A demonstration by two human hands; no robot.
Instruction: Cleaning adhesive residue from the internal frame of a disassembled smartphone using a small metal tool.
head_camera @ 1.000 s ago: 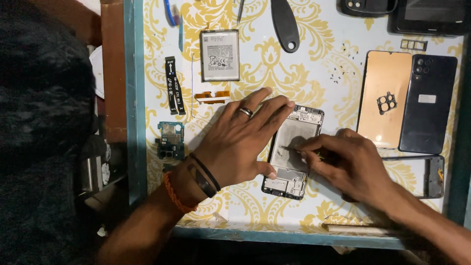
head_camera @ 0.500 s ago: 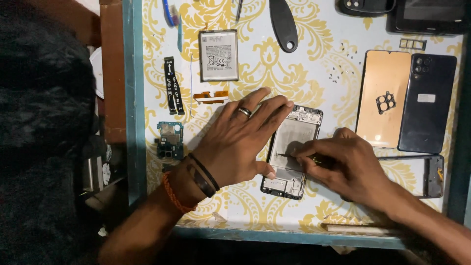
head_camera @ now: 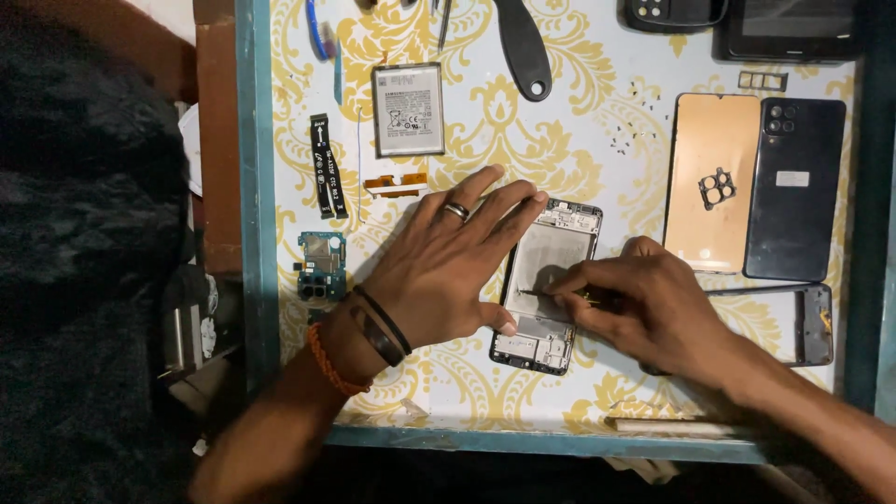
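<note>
The opened phone body (head_camera: 549,285) lies face down near the middle of the patterned work tray (head_camera: 579,140), its back cover off and its inner frame and metal plate bare. The left hand (head_camera: 448,266) rests flat beside it, fingers spread and loose, with the fingertips lying over the phone's upper left edge and the thumb touching its lower left side; it pins the phone rather than grasping it. The right hand (head_camera: 644,308) is curled closed around a thin metal tool (head_camera: 541,295), pinched between thumb and forefinger, and the tool's tip rests on the plate in the phone's middle. It may be tweezers or a fine driver; I cannot tell from here.

The tray, rimmed in teal, holds the loose parts spread out around the hands. A battery (head_camera: 409,109) lies above the left hand, with a black flex strip (head_camera: 324,166) to its left and a small orange ribbon (head_camera: 396,183) just below it. A green circuit board (head_camera: 322,267) sits near the left wrist. On the right side lie a copper-coloured back panel (head_camera: 711,177) and a dark back cover (head_camera: 795,187) side by side, and a black mid frame (head_camera: 812,322) partly hidden behind the right hand. A black pry tool (head_camera: 523,47) lies at the top.
</note>
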